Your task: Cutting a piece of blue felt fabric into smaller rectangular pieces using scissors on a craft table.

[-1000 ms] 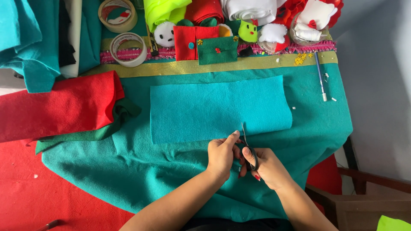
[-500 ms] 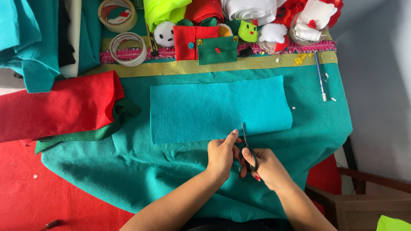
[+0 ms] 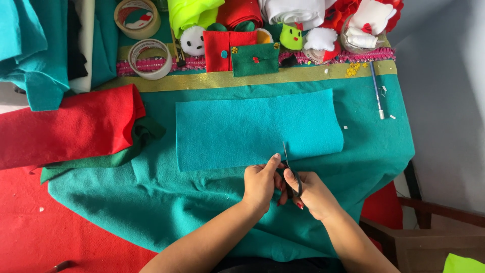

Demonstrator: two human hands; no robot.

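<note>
A rectangle of light teal felt [image 3: 252, 126] lies flat on the darker teal cloth [image 3: 151, 202] that covers the table. My right hand [image 3: 310, 194] grips black-handled scissors [image 3: 289, 169], whose blades point away from me and meet the near edge of the felt. My left hand [image 3: 260, 184] sits just left of the scissors, with thumb and fingers pinching the felt's near edge beside the blades.
Folded red felt [image 3: 65, 126] over dark green felt [image 3: 126, 154] lies at the left. Two tape rolls [image 3: 149, 58], small felt pouches [image 3: 242, 50], stuffed felt figures [image 3: 290, 36] and rolled fabrics line the far edge. A pen [image 3: 376, 88] rests at the right, near the table's edge.
</note>
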